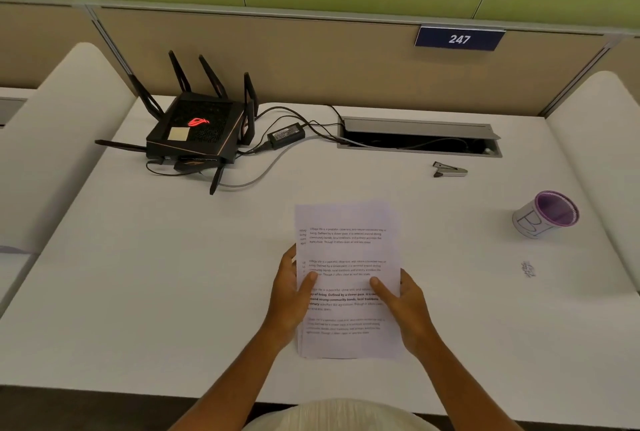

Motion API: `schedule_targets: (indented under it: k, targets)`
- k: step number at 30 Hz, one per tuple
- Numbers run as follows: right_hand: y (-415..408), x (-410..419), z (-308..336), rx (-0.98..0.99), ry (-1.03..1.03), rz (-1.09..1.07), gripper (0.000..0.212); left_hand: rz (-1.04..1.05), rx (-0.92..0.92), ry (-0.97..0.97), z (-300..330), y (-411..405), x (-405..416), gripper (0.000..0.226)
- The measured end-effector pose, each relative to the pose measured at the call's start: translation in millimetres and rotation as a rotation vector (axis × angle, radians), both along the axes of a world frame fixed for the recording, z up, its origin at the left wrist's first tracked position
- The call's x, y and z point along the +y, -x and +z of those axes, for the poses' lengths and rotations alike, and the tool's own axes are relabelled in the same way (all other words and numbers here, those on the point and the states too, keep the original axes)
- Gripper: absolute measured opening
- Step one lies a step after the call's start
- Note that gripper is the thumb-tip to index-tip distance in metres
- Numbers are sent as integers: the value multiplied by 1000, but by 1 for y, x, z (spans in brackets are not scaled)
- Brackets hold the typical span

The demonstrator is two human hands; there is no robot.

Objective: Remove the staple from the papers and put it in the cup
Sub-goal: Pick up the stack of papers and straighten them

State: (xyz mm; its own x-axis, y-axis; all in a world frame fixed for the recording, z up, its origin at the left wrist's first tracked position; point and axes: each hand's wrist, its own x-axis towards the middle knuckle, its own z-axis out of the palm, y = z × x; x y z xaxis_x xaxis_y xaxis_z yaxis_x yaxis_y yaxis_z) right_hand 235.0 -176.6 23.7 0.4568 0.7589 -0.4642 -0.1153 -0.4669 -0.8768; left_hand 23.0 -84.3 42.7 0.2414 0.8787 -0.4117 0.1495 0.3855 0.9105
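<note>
A stack of printed papers (348, 250) is held over the white desk (156, 274) in front of me. My left hand (289, 295) grips its left edge, thumb on top. My right hand (403, 306) grips the right edge, thumb on the page. The staple is too small to make out. A metal staple remover (449, 169) lies on the desk beyond the papers, to the right. A white cup with a purple inside (545, 214) stands at the far right, tilted in this wide view.
A black router (197, 129) with antennas and cables sits at the back left, beside a power adapter (286, 134). An open cable tray (419, 138) is set into the desk at the back. A small scribble mark (528, 269) is on the desk near the cup.
</note>
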Motion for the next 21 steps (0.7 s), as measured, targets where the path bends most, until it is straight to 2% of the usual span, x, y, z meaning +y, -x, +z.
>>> schedule_targets:
  k: [4, 10, 16, 21]
  targets:
    - [8, 1, 2, 41, -18, 1, 41, -36, -9, 13, 2, -5, 0, 51]
    - [10, 3, 15, -40, -29, -6, 30, -23, 45, -34, 7, -4, 4, 42]
    - [9, 18, 42, -26, -165, -82, 36, 39, 16, -184, 41, -9, 13, 30]
    - [13, 26, 62, -42, -311, -136, 47, 98, -55, -271, 61, -13, 17, 39]
